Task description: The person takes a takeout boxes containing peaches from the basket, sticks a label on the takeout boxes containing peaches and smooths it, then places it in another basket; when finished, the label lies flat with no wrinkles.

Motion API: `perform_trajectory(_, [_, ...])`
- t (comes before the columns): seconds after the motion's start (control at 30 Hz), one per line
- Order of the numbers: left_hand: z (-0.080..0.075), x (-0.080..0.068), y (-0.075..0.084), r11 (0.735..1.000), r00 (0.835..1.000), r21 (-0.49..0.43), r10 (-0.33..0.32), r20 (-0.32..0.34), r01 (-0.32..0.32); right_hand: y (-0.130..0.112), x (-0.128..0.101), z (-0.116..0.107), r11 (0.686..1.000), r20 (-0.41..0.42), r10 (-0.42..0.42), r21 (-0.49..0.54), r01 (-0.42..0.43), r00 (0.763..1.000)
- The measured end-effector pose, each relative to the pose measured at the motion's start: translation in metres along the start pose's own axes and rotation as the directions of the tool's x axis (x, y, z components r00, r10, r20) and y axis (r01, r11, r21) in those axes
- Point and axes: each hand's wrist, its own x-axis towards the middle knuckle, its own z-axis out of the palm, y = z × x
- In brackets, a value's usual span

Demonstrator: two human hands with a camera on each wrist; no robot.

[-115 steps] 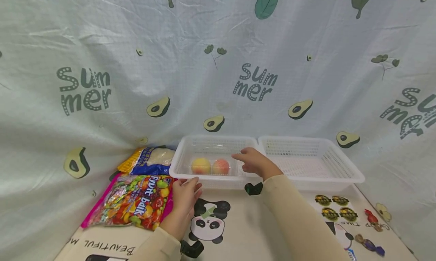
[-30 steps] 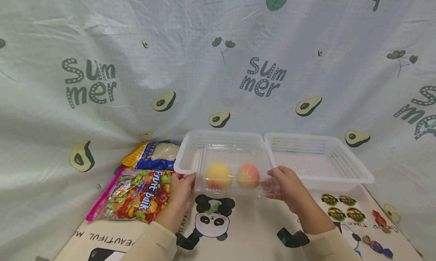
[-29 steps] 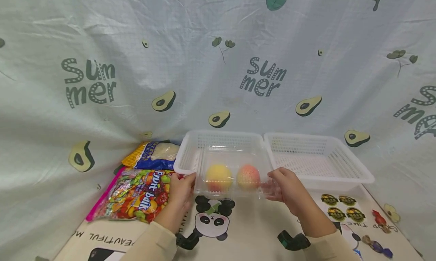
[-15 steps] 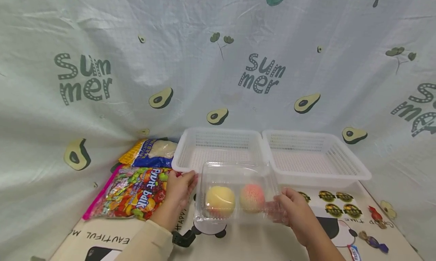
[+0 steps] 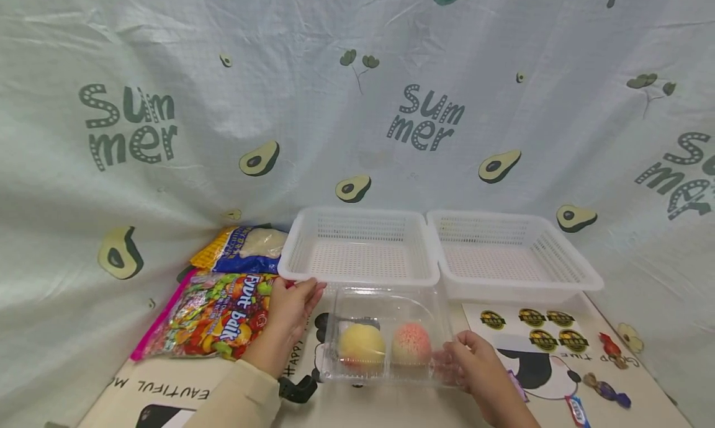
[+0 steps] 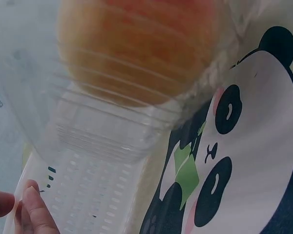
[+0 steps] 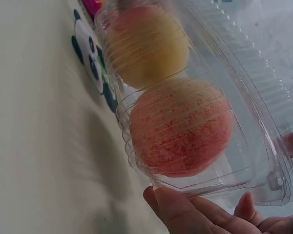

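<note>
On the panda-print mat (image 5: 391,409), at six o'clock from the left white basket (image 5: 357,279), sits the clear clamshell box (image 5: 385,335) with two peaches. Right hand (image 5: 475,372) grips its three-o'clock edge; left hand (image 5: 287,313) rests loose-fingered at nine o'clock, holding nothing. Judged step: setting the box down; next comes releasing it gently.

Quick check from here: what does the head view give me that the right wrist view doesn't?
Only the head view shows the two white baskets, the candy bag, the rice bag and the left hand at the left basket's front rim. Only the right wrist view shows the right hand's fingers under the clear box's edge up close. Both show the yellow peach and the pink peach inside the box.
</note>
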Motion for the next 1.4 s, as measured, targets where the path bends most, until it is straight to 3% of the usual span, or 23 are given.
perform_trajectory(0.33, [-0.002,0.000,-0.001,1.000,1.000,0.001,0.001,-0.003,-0.001,0.013,0.007,0.008,0.998,-0.125,0.005,-0.059,-0.013,0.992])
perform_trajectory(0.57, [-0.002,0.000,0.000,1.000,1.000,0.018,0.019,0.010,-0.019,0.016,0.008,0.007,0.991,-0.148,-0.026,-0.134,0.006,0.989])
perform_trajectory(0.77, [-0.002,-0.002,0.001,0.998,1.000,0.064,0.012,-0.013,-0.011,0.011,0.008,0.002,0.967,-0.170,-0.015,-0.253,-0.029,0.985])
perform_trajectory(0.9, [-0.003,-0.004,0.000,0.991,0.999,0.136,-0.005,-0.053,0.012,0.006,0.005,-0.005,0.934,-0.165,-0.004,-0.353,-0.056,0.986])
perform_trajectory(1.0, [-0.005,-0.007,0.000,0.979,0.997,0.201,-0.008,-0.072,0.023,0.001,0.003,-0.011,0.922,-0.160,0.001,-0.382,-0.063,0.987])
perform_trajectory(1.13, [-0.009,-0.015,0.001,0.946,0.998,0.322,0.000,-0.061,0.020,-0.003,0.003,-0.022,0.935,-0.137,-0.004,-0.353,-0.045,0.991])
perform_trajectory(1.4, [-0.011,-0.043,0.002,0.859,0.995,0.505,0.049,0.083,-0.084,-0.014,0.020,-0.061,0.909,-0.095,-0.028,-0.417,-0.014,0.995])
